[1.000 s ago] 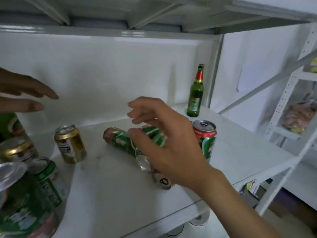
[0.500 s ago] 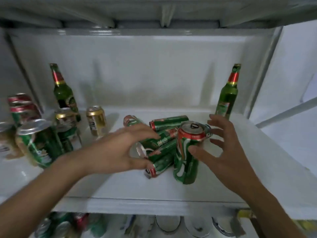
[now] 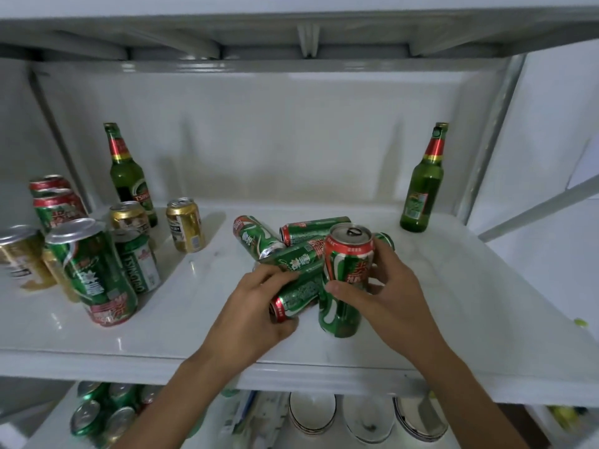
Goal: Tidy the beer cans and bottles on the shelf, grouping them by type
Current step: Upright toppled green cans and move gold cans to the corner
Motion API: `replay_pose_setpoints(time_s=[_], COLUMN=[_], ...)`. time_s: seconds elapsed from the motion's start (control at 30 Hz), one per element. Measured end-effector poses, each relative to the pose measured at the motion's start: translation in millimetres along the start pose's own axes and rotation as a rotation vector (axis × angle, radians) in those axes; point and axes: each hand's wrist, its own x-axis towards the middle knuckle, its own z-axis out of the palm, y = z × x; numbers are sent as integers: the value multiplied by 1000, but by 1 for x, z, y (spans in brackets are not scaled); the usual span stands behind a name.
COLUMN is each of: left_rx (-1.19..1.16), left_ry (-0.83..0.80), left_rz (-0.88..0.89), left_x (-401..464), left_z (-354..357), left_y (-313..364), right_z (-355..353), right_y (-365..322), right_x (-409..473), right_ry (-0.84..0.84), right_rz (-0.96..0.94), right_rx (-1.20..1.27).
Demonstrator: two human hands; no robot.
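Head view: both hands on green cans, centre of shelf [image 3: 453, 286].
L hand [image 3: 256, 312] wraps a lying can [image 3: 293, 298] in the toppled pile; R hand [image 3: 385, 296] grips upright can [image 3: 345, 280]. Sorted cans [image 3: 94, 270] stand far left; bottles [image 3: 423, 186] at rear L & R corners.

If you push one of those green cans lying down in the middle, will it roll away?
Probably. The lying green can under the left hand is round and rests on its side on the smooth white shelf, so it would likely roll. Neighbouring cans touch it and may stop it. It might dent easily.
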Motion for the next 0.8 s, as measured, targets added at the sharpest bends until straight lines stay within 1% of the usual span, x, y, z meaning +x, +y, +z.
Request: replay_pose_setpoints(time_s=[0.13,0.23,0.37,0.47,0.57,0.7,0.8], left_rx=[-147,-225,-393,-479,-413,-173,-95], left_ry=[71,60,51,147,205,170,165], left_rz=[-37,-53,-177,-233,-259,-281,-313], left_x=[9,20,31,33,31,29,28], left_z=[-24,-53,-92,-117,-138,-154,-152], left_y=[6,13,17,12,4,-12,-22], right_z=[-6,-15,-36,-56,-76,-95,-101], right_y=[0,-1,-3,-1,4,8,12], right_x=[3,3,2,2,0,0,0], right_ry=[52,90,154,195,257,331,343], right_rz=[15,8,34,44,74,110,123], right_rx=[-10,-34,-49,-100,-136,-155,-194])
